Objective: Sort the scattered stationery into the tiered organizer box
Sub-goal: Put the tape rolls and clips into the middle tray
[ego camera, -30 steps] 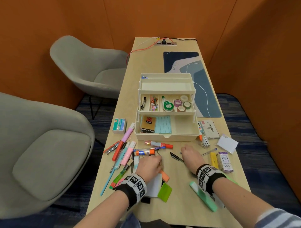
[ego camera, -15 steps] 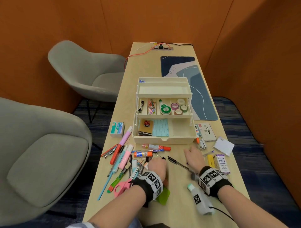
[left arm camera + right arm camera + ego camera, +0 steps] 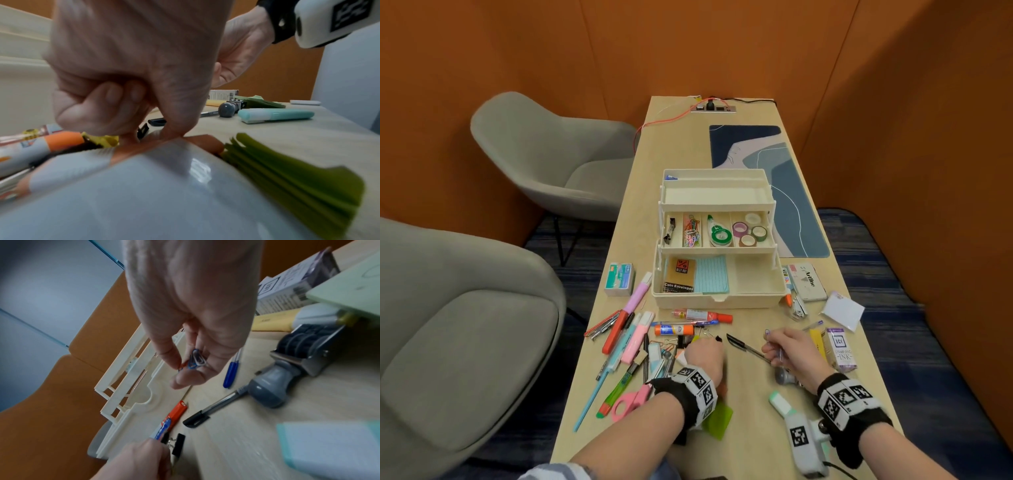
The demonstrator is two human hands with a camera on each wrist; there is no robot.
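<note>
The cream tiered organizer box (image 3: 717,302) stands open mid-table, with clips and tapes in its middle tray. My right hand (image 3: 787,349) hovers just in front of it, right of centre. Its thumb and fingers pinch a few paper clips (image 3: 195,361), blue, white and red; the blue one (image 3: 767,332) pokes out. My left hand (image 3: 703,353) is curled fingertips-down on the table. Its thumb and forefinger pinch the wire handles of a black binder clip (image 3: 177,444). A black pen (image 3: 743,346) lies between the hands.
Pens, highlighters, a glue stick (image 3: 674,330) and pink scissors (image 3: 630,402) crowd the table left of my left hand. A grey date stamp (image 3: 782,375), an ink box (image 3: 839,347) and green sticky notes (image 3: 720,419) lie near my wrists. Two grey chairs stand to the left.
My right hand has come up off the table with the paper clips between its fingers. My left hand has shifted slightly right, onto the binder clip. The head view has tilted.
</note>
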